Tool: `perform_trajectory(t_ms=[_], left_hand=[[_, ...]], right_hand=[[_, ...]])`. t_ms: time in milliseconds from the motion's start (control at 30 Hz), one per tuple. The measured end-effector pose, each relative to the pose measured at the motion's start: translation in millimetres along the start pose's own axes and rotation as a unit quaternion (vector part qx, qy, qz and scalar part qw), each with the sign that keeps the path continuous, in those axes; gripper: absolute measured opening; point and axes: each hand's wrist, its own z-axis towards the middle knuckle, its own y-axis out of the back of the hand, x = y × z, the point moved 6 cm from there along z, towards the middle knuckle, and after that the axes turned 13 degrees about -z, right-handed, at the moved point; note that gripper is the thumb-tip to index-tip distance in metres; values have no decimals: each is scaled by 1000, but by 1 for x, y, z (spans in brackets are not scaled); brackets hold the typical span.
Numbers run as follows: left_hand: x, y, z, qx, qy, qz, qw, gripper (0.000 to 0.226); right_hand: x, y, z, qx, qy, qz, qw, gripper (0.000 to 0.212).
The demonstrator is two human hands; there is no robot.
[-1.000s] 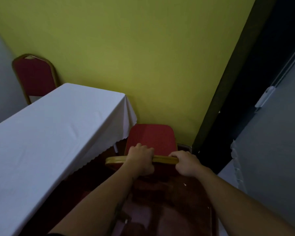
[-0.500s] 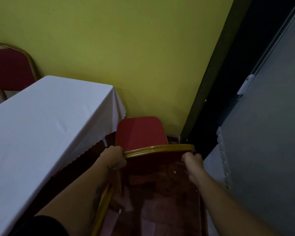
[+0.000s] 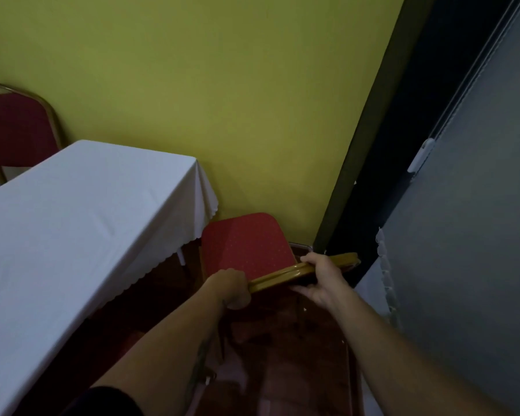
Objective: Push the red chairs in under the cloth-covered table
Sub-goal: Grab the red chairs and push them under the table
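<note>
Both hands clench the gold top rail of a red chair at lower centre — left hand, right hand — just beside the white-clothed counter.

I see a red chair seat speckled with small pale dots, its back rail a glossy mustard gold. The tablecloth is plain white with a scalloped hem. A second chair is darker red, framed in gold. The wall is yellow-green, the floor reddish brown.
</note>
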Motion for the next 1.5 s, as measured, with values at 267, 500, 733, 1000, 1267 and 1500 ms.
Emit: perform_trajectory(t_ms=[267,500,733,1000,1267,1500], left_hand=[[-51,-19,-10,18,-7,8,1000,42],[-51,-14,-6,23,28,18,999,43],[-81,-12,6,31,30,0,999,40],[-130,-18,12,25,-1,6,1000,34],[-131,-11,14,41,35,-24,998,33],[-113,-8,20,53,61,-61,995,34]], right_hand=[[33,37,16,-1,11,-95,995,12],[49,29,36,16,18,-151,988,11],[65,48,69,33,29,-185,982,9],[89,76,90,55,35,-258,964,6],[107,54,102,93,44,-298,949,10],[113,18,112,124,36,-355,926,14]])
